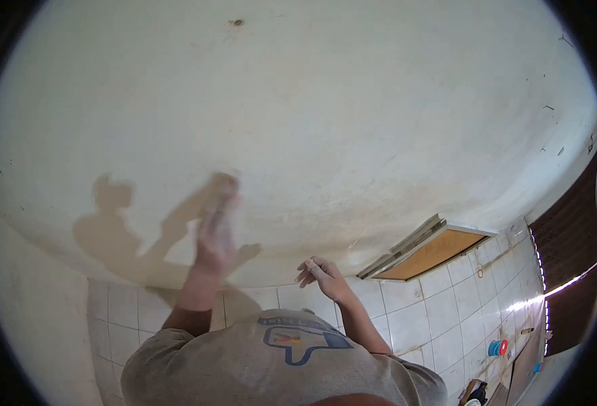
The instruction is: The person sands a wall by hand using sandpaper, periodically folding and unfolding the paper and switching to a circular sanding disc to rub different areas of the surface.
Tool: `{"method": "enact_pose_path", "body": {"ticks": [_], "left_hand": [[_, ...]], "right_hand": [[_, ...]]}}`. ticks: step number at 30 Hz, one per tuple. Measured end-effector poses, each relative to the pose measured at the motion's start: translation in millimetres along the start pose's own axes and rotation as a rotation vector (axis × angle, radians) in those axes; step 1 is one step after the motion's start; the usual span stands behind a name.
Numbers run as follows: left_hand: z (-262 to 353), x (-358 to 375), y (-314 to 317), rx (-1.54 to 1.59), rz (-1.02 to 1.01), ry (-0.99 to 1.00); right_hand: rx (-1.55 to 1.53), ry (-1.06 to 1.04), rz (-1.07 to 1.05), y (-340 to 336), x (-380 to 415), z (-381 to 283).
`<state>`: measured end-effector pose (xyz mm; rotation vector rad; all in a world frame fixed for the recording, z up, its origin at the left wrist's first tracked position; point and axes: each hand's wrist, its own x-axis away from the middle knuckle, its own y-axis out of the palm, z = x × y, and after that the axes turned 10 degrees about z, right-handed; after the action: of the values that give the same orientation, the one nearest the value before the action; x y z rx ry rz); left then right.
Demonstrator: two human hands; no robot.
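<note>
My left hand (218, 227) is raised to the pale plastered wall (352, 122), smeared by motion. It looks stretched upward, flat to or just off the surface; whether anything is under it cannot be made out. Lower and to the right, my right hand (320, 276) hangs in front of the wall's lower part, just above the white tiles (406, 318). Its fingers are loosely bent and a little apart, with whitish dust on the tips and nothing visible in them. Shadows of my head and left arm fall on the wall to the left.
A metal-edged frame with a tan panel (433, 254) is set in the wall to the right. Farther right hangs a dark shutter or curtain (572, 250) with light along its edges. A red and blue round object (498, 348) is at the lower right. Small nails or hooks (548, 107) stick out at upper right.
</note>
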<state>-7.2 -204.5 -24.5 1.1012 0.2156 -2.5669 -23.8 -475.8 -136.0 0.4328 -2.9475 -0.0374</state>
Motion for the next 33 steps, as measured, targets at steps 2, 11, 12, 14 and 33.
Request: {"method": "enact_pose_path", "body": {"ticks": [2, 11, 12, 14, 33], "left_hand": [[-6, -30, -6, 0.068, 0.244, 0.024], [-60, 23, 76, -0.169, -0.032, 0.177], [-51, 35, 90, -0.119, -0.155, 0.143], [-44, 66, 101, -0.270, -0.329, 0.393], [-10, 24, 25, 0.247, -0.413, -0.740]], "right_hand": [[0.039, 0.000, 0.027, -17, 2, 2], [-0.002, 0.085, 0.082, -73, -8, 61], [-0.009, 0.085, 0.076, -74, -12, 66], [-0.003, 0.036, 0.093, -72, -19, 63], [-0.121, -0.364, 0.005, 19, -8, -85]]}}
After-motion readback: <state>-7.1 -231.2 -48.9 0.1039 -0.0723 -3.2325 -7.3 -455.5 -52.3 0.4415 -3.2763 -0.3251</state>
